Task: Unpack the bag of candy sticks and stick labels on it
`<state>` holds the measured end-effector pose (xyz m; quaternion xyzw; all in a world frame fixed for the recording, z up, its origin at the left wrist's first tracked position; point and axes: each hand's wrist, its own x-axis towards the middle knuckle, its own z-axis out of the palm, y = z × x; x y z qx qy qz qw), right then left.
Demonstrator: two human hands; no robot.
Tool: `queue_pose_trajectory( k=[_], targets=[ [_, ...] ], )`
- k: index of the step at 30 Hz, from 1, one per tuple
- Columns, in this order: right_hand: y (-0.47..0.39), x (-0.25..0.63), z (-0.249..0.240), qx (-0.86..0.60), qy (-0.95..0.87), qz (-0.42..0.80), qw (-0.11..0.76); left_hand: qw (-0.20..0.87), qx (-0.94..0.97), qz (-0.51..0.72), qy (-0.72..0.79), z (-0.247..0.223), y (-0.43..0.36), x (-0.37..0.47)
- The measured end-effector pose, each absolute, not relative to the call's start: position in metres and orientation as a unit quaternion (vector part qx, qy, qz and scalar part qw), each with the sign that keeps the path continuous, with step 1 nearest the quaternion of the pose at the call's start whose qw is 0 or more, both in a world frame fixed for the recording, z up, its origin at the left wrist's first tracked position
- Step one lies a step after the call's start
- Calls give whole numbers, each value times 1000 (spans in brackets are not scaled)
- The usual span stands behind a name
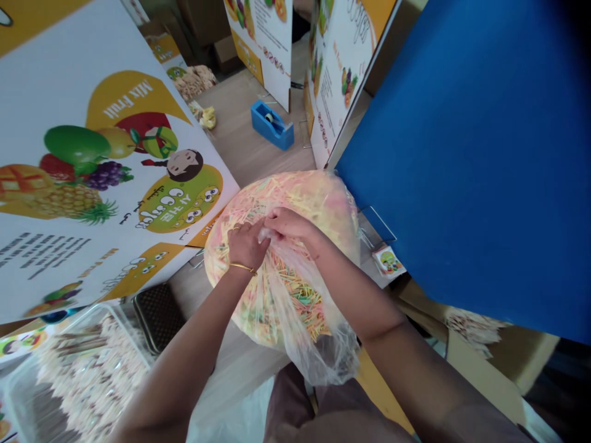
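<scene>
A large clear plastic bag (300, 295), full of thin pink, yellow and green sticks, rests on the table in front of me. Its gathered top is pinched between my two hands, which meet over the middle of the bag. My left hand (247, 246), with a ring and a gold bracelet at the wrist, has its fingers closed on the plastic. Pressed up against it, my right hand (285, 224) also grips the bunched film. The loose end of the bag hangs toward my lap.
Printed cardboard panels stand at the left (138, 80) and back, a blue panel (471, 154) at the right. A blue tape dispenser (272, 126) sits behind the bag. At lower left are a dark patterned case (158, 317) and a plastic bin (23, 381); small cards (388, 261) lie right.
</scene>
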<state>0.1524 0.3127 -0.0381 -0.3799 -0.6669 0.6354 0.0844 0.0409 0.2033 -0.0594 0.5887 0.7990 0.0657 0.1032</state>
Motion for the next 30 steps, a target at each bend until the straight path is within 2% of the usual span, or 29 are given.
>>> queue_pose_trajectory(
  k=[10,15,17,20,24,27,30],
  targets=[
    [314,166,-43,-332,-573,737,135,125,561,153,804,-55,210,42],
    [311,187,-48,-353,-543,747,148,273,464,331,775,-61,208,19],
    [308,193,-53,-370,-538,742,151,305,414,360,778,-66,202,12],
    [305,196,-60,-398,-534,729,157,268,489,326,764,-70,188,8],
    [302,199,-56,-424,-538,706,180,156,596,275,738,-63,161,14],
    [299,203,-44,-411,-560,686,219,72,560,286,774,-54,133,18],
    [293,208,-39,-328,-640,677,158,31,478,290,828,-49,98,21]
  ],
)
